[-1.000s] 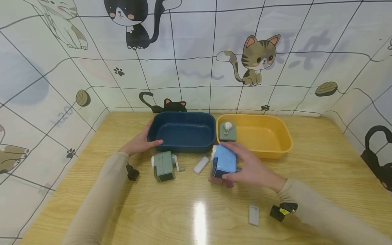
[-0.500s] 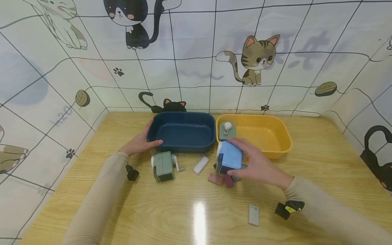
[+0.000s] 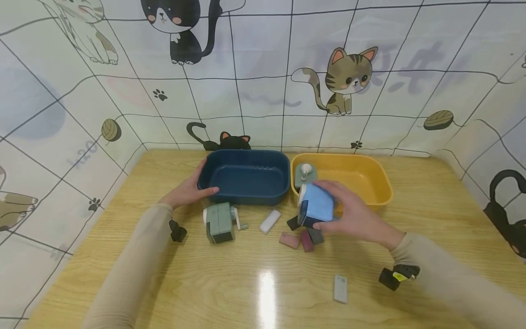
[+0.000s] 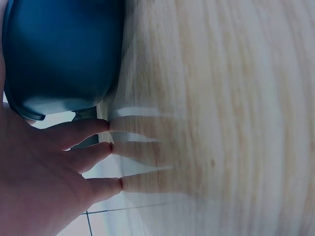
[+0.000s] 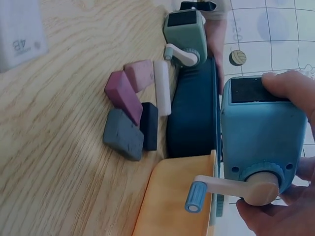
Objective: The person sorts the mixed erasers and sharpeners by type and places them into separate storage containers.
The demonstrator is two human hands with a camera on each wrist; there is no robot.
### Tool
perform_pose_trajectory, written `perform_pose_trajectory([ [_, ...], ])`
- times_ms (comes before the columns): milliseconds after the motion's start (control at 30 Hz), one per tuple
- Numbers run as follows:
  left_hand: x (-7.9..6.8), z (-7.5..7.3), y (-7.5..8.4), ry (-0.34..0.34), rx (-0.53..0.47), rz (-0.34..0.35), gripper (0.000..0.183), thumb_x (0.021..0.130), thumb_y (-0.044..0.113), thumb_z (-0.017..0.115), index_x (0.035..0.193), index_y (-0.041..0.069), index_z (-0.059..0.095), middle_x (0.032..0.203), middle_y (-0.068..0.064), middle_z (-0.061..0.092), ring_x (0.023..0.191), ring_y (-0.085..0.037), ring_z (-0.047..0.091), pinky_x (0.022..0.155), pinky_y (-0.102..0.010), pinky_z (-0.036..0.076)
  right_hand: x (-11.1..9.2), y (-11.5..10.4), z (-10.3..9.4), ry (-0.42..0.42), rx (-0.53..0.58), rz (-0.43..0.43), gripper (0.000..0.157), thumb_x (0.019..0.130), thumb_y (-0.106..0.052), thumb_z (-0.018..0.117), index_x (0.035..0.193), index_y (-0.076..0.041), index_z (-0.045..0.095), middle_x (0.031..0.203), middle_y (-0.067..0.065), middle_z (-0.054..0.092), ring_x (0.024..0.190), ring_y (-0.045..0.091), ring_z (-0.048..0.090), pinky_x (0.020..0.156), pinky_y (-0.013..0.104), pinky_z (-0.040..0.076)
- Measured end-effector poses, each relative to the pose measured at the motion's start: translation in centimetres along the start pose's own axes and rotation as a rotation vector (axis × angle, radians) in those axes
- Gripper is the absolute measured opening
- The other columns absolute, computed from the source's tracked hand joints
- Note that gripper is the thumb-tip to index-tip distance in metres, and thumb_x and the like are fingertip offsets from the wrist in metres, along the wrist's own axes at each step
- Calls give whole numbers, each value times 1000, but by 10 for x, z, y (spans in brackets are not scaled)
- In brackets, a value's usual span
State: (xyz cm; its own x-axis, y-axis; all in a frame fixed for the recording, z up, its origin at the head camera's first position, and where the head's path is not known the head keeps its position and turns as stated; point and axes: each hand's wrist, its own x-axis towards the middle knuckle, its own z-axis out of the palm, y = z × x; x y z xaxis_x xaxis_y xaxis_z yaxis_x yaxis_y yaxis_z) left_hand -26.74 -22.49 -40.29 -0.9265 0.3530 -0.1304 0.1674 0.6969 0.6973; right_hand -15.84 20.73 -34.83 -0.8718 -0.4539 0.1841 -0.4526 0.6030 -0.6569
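My right hand (image 3: 352,214) grips a light-blue hand-crank pencil sharpener (image 3: 318,203), thumb on one side and fingers on the other, over the front rim of the yellow bin (image 3: 349,180). Its white crank (image 5: 224,186) with a blue knob shows in the right wrist view. A green sharpener (image 3: 305,175) stands in that bin's left end. My left hand (image 3: 188,191) rests at the left end of the dark-blue bin (image 3: 246,198), thumb along its front rim; the left wrist view shows other fingers (image 4: 91,156) straight, tips at the table. Another green sharpener (image 3: 220,223) sits before this bin.
A white eraser (image 3: 270,222) lies in front of the bins. Beside it cluster a pink eraser (image 3: 289,240), a maroon one (image 3: 307,241), a grey one (image 3: 315,236) and a black one (image 3: 293,223). Nearer lies a white 4B eraser (image 3: 340,289). A cat-print sheet (image 3: 263,100) hangs behind.
My right hand has carried the blue sharpener rightward and slightly back to the yellow bin's front rim, uncovering the dark erasers. My left hand has stayed at the dark-blue bin.
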Motion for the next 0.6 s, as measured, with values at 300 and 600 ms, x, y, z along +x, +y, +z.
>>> perform_pose_trajectory([
  [300,2,0,-1,-5,5,0,104,89,50,65,154,27,-13,160,-15,-3,143,-40,9,110,-59,17,1,10,-8,17,2,40,88,73,-25,86,145,-7,40,140,19,44,111,35,49,88,53,46],
  [600,3,0,-3,-11,8,-5,105,89,51,64,154,27,-14,160,-16,-3,143,-41,10,109,-60,17,6,13,-21,54,7,63,84,75,-20,84,144,-4,40,140,21,42,111,37,46,88,53,45],
])
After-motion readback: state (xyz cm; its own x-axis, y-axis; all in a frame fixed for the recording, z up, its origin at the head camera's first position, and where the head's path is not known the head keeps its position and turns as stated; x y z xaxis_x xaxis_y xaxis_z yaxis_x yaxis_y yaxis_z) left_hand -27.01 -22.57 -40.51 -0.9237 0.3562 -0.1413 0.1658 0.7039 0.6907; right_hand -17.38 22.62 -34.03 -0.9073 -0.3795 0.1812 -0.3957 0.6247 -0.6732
